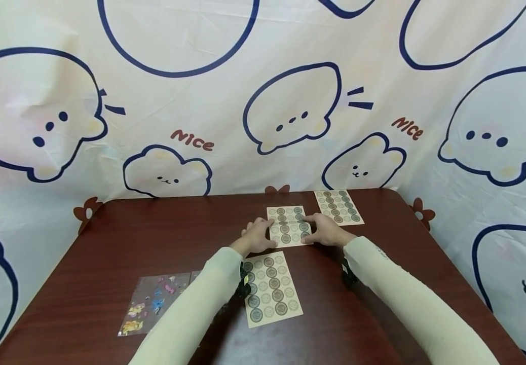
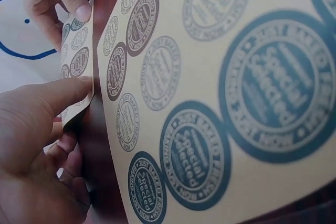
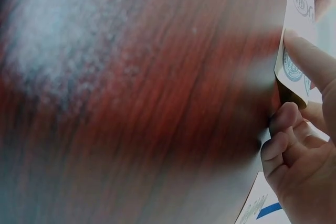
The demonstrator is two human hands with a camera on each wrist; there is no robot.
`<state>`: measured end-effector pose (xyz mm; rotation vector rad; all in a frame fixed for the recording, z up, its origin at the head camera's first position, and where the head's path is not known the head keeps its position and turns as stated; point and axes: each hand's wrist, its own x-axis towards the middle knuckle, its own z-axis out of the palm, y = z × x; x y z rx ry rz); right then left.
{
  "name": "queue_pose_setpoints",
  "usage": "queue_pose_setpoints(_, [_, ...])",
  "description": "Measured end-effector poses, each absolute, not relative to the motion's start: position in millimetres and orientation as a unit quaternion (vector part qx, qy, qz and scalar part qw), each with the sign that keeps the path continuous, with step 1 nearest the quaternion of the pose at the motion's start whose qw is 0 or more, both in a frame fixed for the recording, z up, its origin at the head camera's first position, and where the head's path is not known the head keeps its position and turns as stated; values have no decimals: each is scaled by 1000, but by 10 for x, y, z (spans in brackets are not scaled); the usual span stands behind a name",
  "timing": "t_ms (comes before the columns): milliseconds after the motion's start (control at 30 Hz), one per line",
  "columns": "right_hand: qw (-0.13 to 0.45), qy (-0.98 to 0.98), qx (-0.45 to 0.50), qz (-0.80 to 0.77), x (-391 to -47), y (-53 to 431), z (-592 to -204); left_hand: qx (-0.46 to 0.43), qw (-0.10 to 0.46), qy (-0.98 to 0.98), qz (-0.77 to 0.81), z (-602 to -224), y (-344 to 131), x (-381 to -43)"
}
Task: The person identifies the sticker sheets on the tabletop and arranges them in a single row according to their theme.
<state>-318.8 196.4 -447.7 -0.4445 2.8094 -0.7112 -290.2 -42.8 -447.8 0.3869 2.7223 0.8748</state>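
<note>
Both hands hold a cream sticker sheet printed with rows of round labels, one hand at each side edge. My left hand pinches the left edge, thumb on top and fingers beneath in the left wrist view. At the opposite edge, my right hand grips with its thumb on the printed face and other fingers curled under. The sheet's edge bends up a little there. A second sticker sheet lies nearer, partly under the left wrist; its labels read "Special Selected" in the left wrist view.
Another sticker sheet lies at the table's far right edge. Left of the left forearm is a clear plastic sheet with colourful cartoon stickers, partly covered by the sleeve. A printed cloth hangs behind the dark wooden table.
</note>
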Motion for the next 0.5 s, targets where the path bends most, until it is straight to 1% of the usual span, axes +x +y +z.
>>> queue_pose_setpoints(267, [111,949,-137,-261,-3194,1947,-4497,125,115,927,334,-4495,-444,-2897])
queue_pose_setpoints(500, [102,949,-138,-264,-3201,1918,-4491,117,85,924,353,-4529,-448,-2888])
